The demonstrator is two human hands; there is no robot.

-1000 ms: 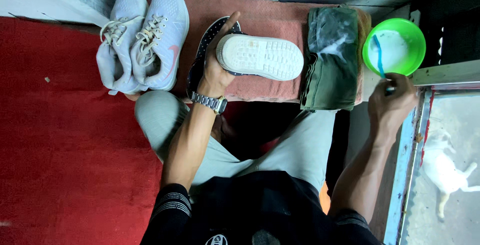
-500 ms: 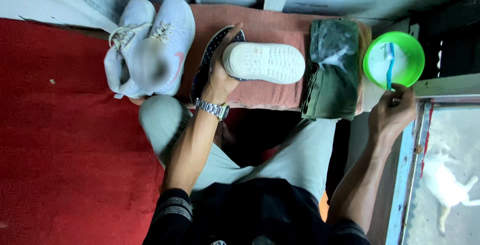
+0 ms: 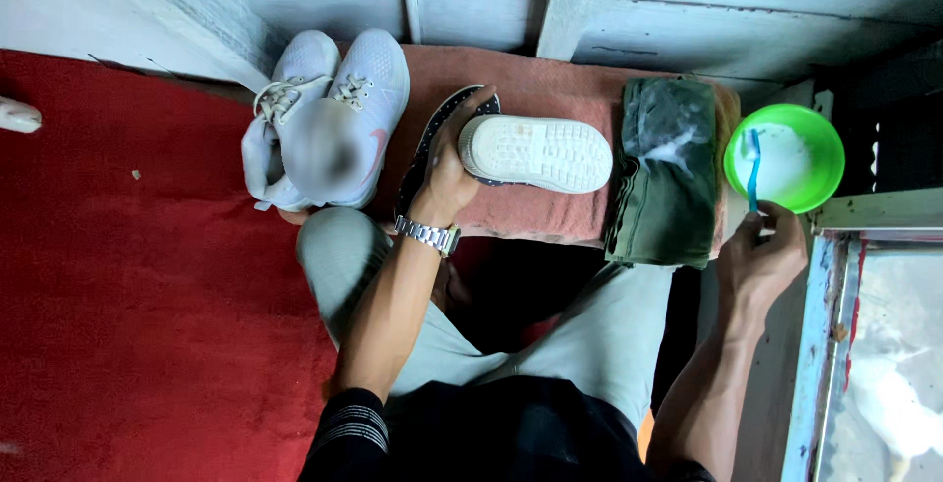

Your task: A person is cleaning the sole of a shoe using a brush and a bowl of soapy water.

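My left hand (image 3: 449, 172), with a metal watch on the wrist, grips the heel end of a white-soled shoe (image 3: 535, 153) lying sole-up on a reddish towel (image 3: 550, 89). A dark dotted insole (image 3: 424, 148) lies under that hand. My right hand (image 3: 761, 256) holds a blue toothbrush (image 3: 753, 166) by its handle; the brush head dips into a green bowl (image 3: 823, 153) of white foamy liquid. A folded green cloth (image 3: 668, 172) with foam on it lies between the shoe and the bowl.
A pair of pale grey sneakers (image 3: 329, 113) stands left of the towel. Red carpet (image 3: 128, 295) covers the floor on the left. A whitewashed wooden wall (image 3: 589, 0) runs behind. A window frame (image 3: 815, 344) borders the right; my knees are below.
The view has shifted slightly. My right hand has lowered the toothbrush so its head sits in the bowl's foam. The left hand keeps its hold on the shoe.
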